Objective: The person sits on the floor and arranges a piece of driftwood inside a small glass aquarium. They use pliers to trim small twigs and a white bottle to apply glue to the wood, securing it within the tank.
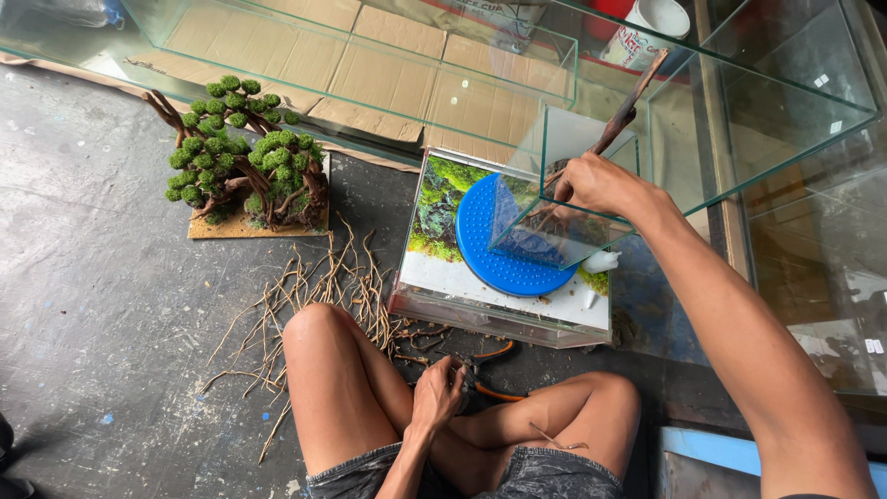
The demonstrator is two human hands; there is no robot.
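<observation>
My right hand (599, 185) grips a brown wooden branch (632, 98) and holds it down into a small glass tank (554, 148). That tank stands on a round blue perforated disc (480, 249), which lies on a low glass tank with a green plant picture (439, 208). My left hand (436, 393) is down between my bare knees, closed around pliers with orange handles (494, 393). A thin twig (554, 439) lies on my right thigh.
A model tree with green moss balls (242, 166) stands on a board at the left. Loose dry roots (323, 286) lie on the dark floor beside my left knee. Large glass tanks (776, 111) and flattened cardboard (370, 65) fill the back and right.
</observation>
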